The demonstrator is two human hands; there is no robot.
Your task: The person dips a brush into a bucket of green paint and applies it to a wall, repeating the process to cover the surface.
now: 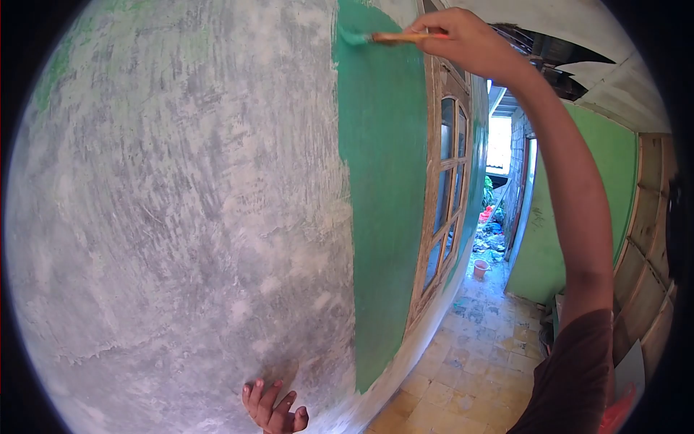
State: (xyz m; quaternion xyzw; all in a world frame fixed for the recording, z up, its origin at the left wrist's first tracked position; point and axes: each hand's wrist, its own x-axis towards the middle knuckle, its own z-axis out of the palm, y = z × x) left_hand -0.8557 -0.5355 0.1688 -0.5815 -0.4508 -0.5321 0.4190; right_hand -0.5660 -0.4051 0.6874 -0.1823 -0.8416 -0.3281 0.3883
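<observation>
My right hand (463,42) is raised at the top of the view, its fingers closed round the handle of a paintbrush (396,37). The bristles, wet with green paint, touch the wall near the upper left edge of a green painted strip (387,181). To the left of that strip the wall (195,188) is bare, mottled grey and whitish, with faint green traces at the upper left. Low in the view, my left hand (273,411) is close to the grey wall with its fingers spread and slightly curled. Nothing shows in it.
A wooden-framed window (447,181) borders the strip on the right. Beyond it, a tiled floor (463,347) leads to a doorway, with a small bucket (481,269) near it and rubbish outside. A light green wall (589,188) stands at right; the ceiling above has a broken opening.
</observation>
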